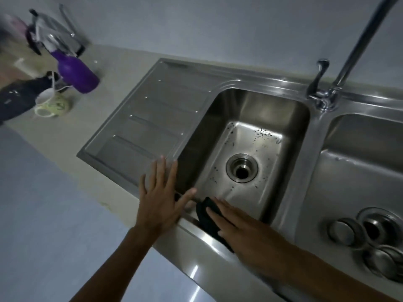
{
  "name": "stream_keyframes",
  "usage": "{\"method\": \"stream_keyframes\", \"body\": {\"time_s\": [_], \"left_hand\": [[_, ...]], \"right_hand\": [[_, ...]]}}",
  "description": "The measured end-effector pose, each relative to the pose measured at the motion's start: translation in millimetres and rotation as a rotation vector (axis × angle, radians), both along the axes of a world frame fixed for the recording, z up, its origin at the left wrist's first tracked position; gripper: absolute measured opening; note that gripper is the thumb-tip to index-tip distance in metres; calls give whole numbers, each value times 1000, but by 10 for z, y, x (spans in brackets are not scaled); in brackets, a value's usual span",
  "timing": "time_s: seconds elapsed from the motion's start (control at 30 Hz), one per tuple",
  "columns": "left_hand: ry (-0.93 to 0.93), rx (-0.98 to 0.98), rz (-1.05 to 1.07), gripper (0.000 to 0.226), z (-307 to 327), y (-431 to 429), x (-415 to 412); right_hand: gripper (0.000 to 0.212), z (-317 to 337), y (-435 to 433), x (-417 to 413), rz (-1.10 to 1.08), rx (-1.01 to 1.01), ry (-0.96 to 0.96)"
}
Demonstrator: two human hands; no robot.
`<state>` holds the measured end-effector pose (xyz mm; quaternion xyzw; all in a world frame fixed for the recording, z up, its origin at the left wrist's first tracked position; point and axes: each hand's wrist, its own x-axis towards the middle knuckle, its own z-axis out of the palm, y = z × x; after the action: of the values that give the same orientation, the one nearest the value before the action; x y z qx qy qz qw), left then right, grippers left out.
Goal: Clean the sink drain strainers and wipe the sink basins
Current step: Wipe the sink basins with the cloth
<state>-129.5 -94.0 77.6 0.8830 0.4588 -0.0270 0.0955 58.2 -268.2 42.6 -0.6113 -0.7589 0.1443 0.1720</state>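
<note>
A steel double sink fills the view. The left basin (257, 110) has an open drain hole (242, 171) and dark specks on its floor. My right hand (237, 227) lies flat on a black cloth (207, 216), pressing it against the basin's near rim. My left hand (161, 199) rests flat with fingers spread on the rim corner by the drainboard (148, 118), holding nothing. In the right basin (357, 177) lie two metal drain strainers (344, 233) (383, 260) beside that basin's drain (379, 225).
A tall faucet (357, 46) with a lever handle (318, 77) stands behind the divider. On the counter at far left sit a purple spray bottle (76, 70), a mug (52, 103), a dark cloth or bag (19, 97) and a dish rack (52, 33).
</note>
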Motion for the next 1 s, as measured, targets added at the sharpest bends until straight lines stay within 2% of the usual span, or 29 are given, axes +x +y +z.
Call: {"method": "stream_keyframes", "body": {"time_s": [0.17, 0.2, 0.27, 0.3, 0.33, 0.37, 0.43, 0.53, 0.63, 0.7, 0.77, 0.83, 0.93, 1.0], "left_hand": [[-44, 25, 24, 99, -9, 709, -164], [-52, 29, 10, 97, -32, 837, -143], [-55, 38, -41, 95, -78, 1066, -42], [-55, 43, -81, 94, -102, 1164, 41], [-60, 50, -128, 93, -126, 1244, 139], [-67, 57, -174, 92, -148, 1308, 249], [-74, 69, -256, 92, -199, 1394, 470], [-42, 92, -351, 91, -311, 1430, 657], [-50, 149, -354, 86, -387, 1451, 659], [-67, 168, -346, 80, -410, 1469, 657], [-91, 181, -340, 75, -418, 1467, 659], [-99, 174, -331, 71, -405, 1473, 663], [-55, 188, -321, 70, -381, 1464, 666], [-41, 181, -312, 71, -356, 1471, 673]], "right_hand": [[62, -4, 759, -387, 15, -13, 58], [56, 3, 914, -468, -17, -18, 69], [38, -4, 1263, -582, -91, -194, 185], [36, -57, 1435, -592, -142, -294, 227], [37, -121, 1563, -605, -280, -471, 382], [38, -212, 1669, -613, -363, -612, 419], [40, -384, 1786, -592, -302, -735, 287], [55, -749, 1771, -498, -75, -529, 58], [64, -1126, 1661, -212, -183, -361, -115], [66, -1315, 1664, -39, -151, -287, -181], [70, -1431, 1822, 190, -270, -256, -159], [71, -1475, 2165, 556, -519, -176, -180], [69, -1386, 2618, 1025, -799, -235, -174], [67, -1426, 2709, 888, -912, -236, -110]]}}
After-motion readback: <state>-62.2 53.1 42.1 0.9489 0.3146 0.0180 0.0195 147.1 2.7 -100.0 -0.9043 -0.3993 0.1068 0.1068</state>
